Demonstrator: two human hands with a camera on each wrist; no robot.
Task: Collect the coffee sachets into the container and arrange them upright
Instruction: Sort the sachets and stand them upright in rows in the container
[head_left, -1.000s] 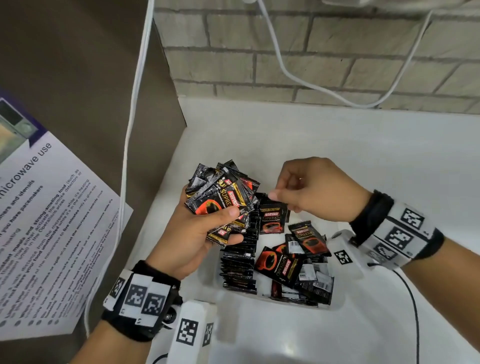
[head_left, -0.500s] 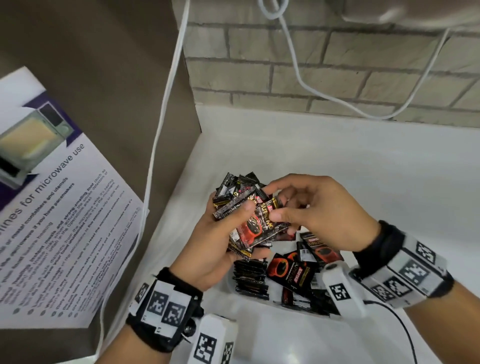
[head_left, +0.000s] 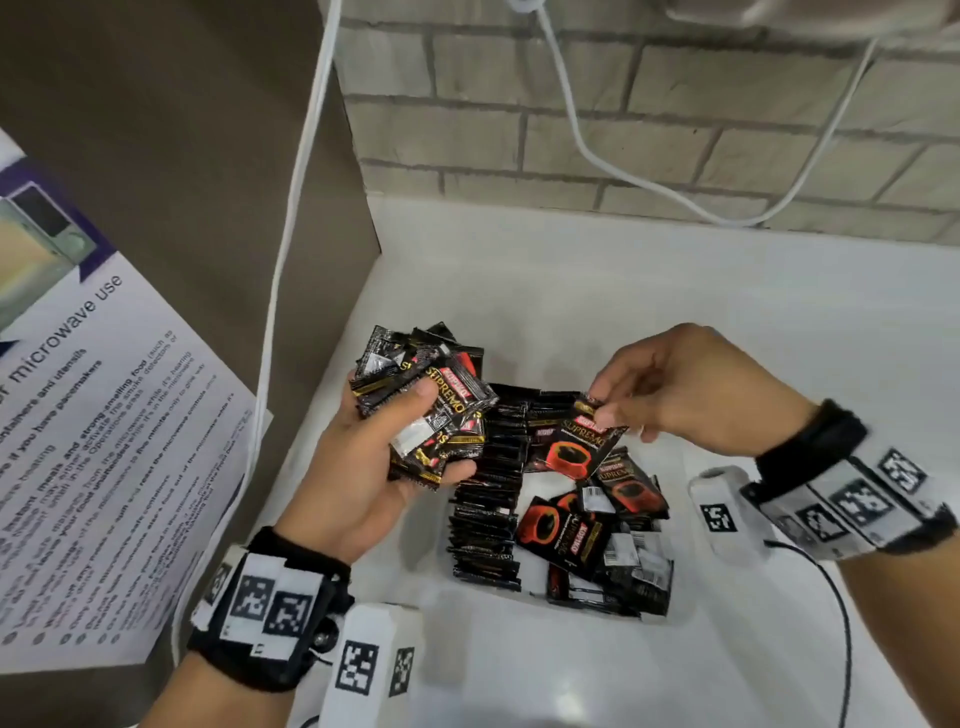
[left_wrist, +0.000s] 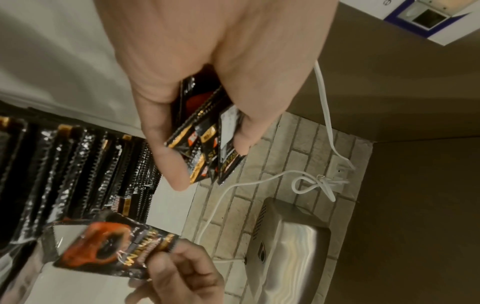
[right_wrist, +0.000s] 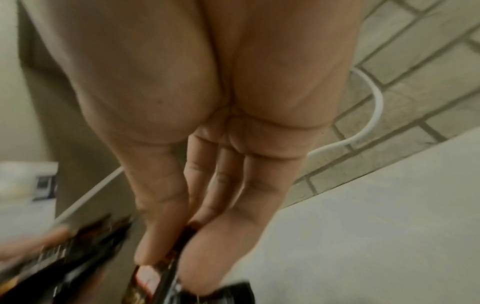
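The task looks partly done: a row of coffee sachets already stands upright along the container's left side, while loose sachets lie flat beside it. The left hand grips a fanned bundle of sachets, and the right hand pinches a single sachet by its top edge over the container on the worktop, not yet placed.
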